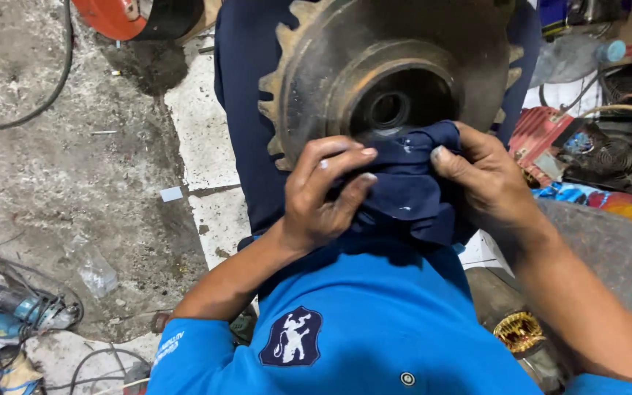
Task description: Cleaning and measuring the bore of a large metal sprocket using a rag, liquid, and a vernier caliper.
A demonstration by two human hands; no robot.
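A large rusty toothed metal wheel [330,58] with a round central bore rests on my lap, against my dark blue trousers [246,110]. A dark blue cloth [407,183] is bunched against the wheel's lower hub. My left hand [323,194] grips the cloth's left side with curled fingers. My right hand [488,183] pinches the cloth's right edge, thumb near the hub rim. The blue shirt [360,322] fills the lower middle of the view.
An angle grinder [16,311] with cables lies on the dirty concrete floor at lower left. A red and black drum [137,16] sits at top left. Cluttered parts, a plastic bottle [576,55] and colourful packaging [608,201] crowd the right side.
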